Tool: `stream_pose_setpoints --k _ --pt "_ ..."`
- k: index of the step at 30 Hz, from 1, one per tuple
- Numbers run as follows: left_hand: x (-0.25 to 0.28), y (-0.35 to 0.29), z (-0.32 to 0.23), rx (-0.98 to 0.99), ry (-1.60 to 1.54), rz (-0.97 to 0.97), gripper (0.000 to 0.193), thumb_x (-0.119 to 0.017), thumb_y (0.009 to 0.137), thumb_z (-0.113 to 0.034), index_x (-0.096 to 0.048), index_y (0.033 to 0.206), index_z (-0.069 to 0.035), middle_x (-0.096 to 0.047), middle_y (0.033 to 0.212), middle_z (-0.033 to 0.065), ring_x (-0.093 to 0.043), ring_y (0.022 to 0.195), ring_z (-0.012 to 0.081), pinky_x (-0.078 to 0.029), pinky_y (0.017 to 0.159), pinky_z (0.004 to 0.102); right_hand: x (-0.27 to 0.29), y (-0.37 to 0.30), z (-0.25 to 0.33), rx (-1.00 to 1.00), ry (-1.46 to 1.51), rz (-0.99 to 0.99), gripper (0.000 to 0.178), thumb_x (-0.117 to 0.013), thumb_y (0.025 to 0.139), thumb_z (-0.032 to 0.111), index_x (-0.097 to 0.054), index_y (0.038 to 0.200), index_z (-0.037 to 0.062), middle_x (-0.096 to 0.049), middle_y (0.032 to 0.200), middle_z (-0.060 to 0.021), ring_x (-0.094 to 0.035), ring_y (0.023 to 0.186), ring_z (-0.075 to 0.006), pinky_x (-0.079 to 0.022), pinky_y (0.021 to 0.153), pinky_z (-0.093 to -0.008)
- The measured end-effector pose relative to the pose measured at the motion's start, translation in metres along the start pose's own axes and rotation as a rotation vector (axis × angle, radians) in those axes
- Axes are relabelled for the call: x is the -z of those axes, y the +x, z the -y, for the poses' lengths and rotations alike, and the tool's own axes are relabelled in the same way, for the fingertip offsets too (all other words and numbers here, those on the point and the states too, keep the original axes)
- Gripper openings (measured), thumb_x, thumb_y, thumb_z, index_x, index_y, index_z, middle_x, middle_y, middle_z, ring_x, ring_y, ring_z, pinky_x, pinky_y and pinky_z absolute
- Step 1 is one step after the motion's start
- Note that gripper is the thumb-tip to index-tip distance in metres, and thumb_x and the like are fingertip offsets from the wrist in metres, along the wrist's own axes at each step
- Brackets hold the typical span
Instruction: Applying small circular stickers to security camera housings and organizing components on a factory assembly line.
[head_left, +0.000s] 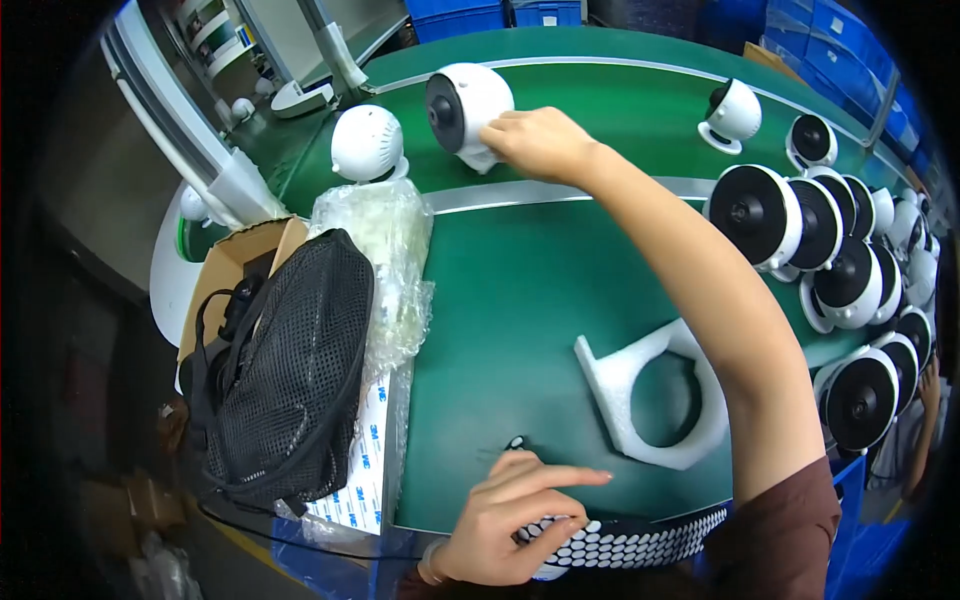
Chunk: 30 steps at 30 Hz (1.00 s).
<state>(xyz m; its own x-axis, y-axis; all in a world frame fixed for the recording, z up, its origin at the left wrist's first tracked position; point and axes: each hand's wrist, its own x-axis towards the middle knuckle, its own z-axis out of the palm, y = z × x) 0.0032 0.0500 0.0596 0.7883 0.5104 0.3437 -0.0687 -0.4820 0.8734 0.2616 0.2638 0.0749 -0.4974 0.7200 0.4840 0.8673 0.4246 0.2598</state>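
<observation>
My right hand (535, 140) reaches far forward and grips a white round device with a black front (466, 108) that stands on the green belt (520, 290). Near the front edge, my left hand (515, 515) pinches a sheet of small round white pads on a dark backing (625, 542), index finger stretched to the right. A small black-and-white piece (515, 442) lies just beyond that hand.
A second white device (366, 143) faces away at the left of the belt. Several black-fronted devices (800, 225) crowd the right side. A white foam holder (660, 395) lies mid-belt. A black mesh bag (285, 370), plastic wrap (385, 250) and cardboard box (235, 260) sit left.
</observation>
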Motion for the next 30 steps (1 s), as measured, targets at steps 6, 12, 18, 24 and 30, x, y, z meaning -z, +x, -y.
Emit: stream_pose_setpoints --k 6,12,18,24,30 --pt "0.003 -0.007 0.002 0.076 -0.024 0.055 0.006 -0.066 0.066 -0.002 -0.064 0.07 -0.005 -0.064 0.1 0.0103 -0.052 0.059 0.0134 -0.037 0.071 0.0292 -0.017 -0.037 -0.039 -0.251 0.057 0.102 0.008 -0.057 0.07 0.003 -0.057 0.074 0.0099 -0.057 0.09 -0.004 -0.059 0.079 -0.0243 -0.047 0.064 -0.0355" --pt "0.003 0.005 -0.014 0.014 0.054 0.007 0.006 -0.064 0.061 -0.004 -0.058 0.063 -0.006 -0.065 0.091 0.0071 -0.048 0.061 0.0206 -0.035 0.066 0.0304 -0.027 -0.064 -0.037 -0.28 -0.023 0.143 0.01 -0.056 0.072 0.004 -0.059 0.08 0.0075 -0.057 0.093 -0.007 -0.06 0.076 -0.026 -0.049 0.068 -0.0374" --pt "0.004 0.007 -0.014 -0.001 0.068 0.032 0.007 -0.064 0.062 -0.003 -0.058 0.065 -0.006 -0.065 0.09 0.0078 -0.05 0.062 0.0196 -0.036 0.068 0.0308 -0.025 -0.073 -0.046 -0.534 -0.022 0.399 0.034 -0.051 0.067 -0.001 -0.062 0.097 0.0113 -0.063 0.097 -0.0116 -0.06 0.089 -0.0296 -0.047 0.08 -0.0367" --pt "-0.005 -0.007 -0.002 0.125 -0.088 -0.054 0.007 -0.063 0.063 -0.002 -0.058 0.067 -0.005 -0.064 0.09 0.0088 -0.051 0.061 0.0184 -0.037 0.068 0.0301 0.006 -0.028 -0.027 -0.525 -0.168 0.638 0.034 -0.056 0.068 0.004 -0.062 0.1 0.0128 -0.063 0.093 -0.0138 -0.061 0.087 -0.0287 -0.049 0.076 -0.0385" --pt "0.002 -0.001 -0.003 0.09 0.004 0.002 0.006 -0.063 0.064 -0.002 -0.059 0.068 -0.005 -0.064 0.09 0.0091 -0.052 0.063 0.0193 -0.037 0.067 0.029 -0.04 0.05 0.04 -0.566 0.338 -0.145 0.094 -0.072 0.059 0.025 -0.019 0.136 0.0184 -0.027 0.135 -0.0255 -0.034 0.121 -0.0418 -0.039 0.094 -0.0431"
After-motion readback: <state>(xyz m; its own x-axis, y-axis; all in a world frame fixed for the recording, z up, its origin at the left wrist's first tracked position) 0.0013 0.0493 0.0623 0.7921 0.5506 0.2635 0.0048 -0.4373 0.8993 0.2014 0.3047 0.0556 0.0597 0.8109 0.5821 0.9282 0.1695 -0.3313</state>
